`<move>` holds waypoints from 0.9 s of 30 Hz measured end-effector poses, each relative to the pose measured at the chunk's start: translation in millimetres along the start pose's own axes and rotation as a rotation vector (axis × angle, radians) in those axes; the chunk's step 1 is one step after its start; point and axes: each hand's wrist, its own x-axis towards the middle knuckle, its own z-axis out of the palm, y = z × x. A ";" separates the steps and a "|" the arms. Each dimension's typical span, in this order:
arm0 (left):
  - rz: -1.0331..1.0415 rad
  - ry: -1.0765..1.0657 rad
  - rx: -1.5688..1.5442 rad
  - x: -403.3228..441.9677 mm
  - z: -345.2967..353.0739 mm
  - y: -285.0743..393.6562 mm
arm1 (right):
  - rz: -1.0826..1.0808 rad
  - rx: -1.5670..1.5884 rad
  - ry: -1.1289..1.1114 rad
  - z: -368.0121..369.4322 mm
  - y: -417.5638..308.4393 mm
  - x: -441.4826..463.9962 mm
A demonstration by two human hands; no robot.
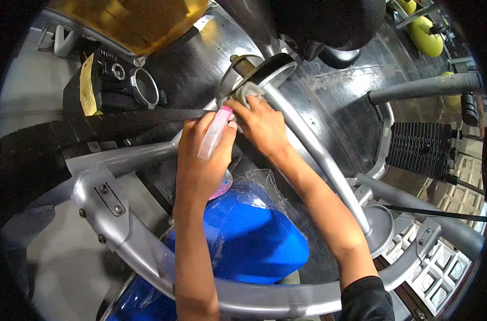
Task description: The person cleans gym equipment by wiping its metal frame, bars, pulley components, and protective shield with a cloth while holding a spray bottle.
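My left hand [200,155] is wrapped round a spray bottle with a white and pink trigger head [214,134]. Part of its clear body, with pink and blue on it, shows below my wrist. A crumpled grey cloth [249,92] is under the fingers of my right hand [264,127], which press it against the silver metal frame. Just beyond the cloth is a round pulley-like wheel [280,68] with a dark rim. From there a silver tube [318,152] slopes down to the right, beside my right forearm.
A blue pad [259,235], partly under clear plastic, lies below my hands. A curved silver tube [147,262] crosses in front of me. A black pedal-like part [420,150] stands right, a black device [115,80] left, and yellow-green rounded parts [426,36] at the upper right.
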 end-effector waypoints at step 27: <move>-0.291 -0.094 -0.058 -9.9 -6.0 17.3 | 0.732 0.139 0.417 -26.3 109.8 50.9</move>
